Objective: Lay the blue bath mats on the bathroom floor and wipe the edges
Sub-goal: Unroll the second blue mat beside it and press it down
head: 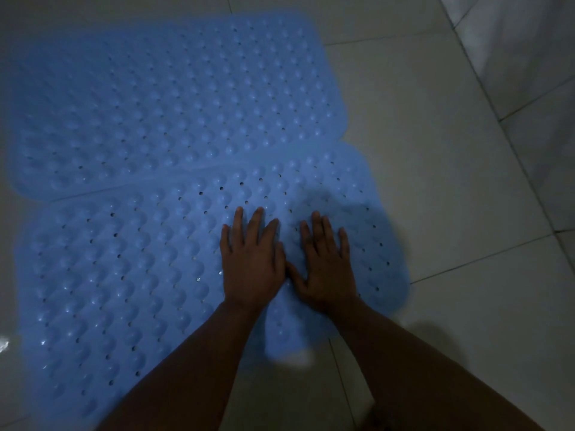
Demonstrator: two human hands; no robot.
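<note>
Both hands flat on near mat [130,275]

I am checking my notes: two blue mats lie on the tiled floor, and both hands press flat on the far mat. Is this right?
Not quite. In the head view the left hand and right hand press flat on the near mat, not the far mat. The rest is right.

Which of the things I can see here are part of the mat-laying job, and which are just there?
Part of the job:
- near blue mat, pressed flat by the left hand and right hand
- far blue mat, lying flat beside it
- tiled floor under both

Just there:
- pale wall at upper right
</note>
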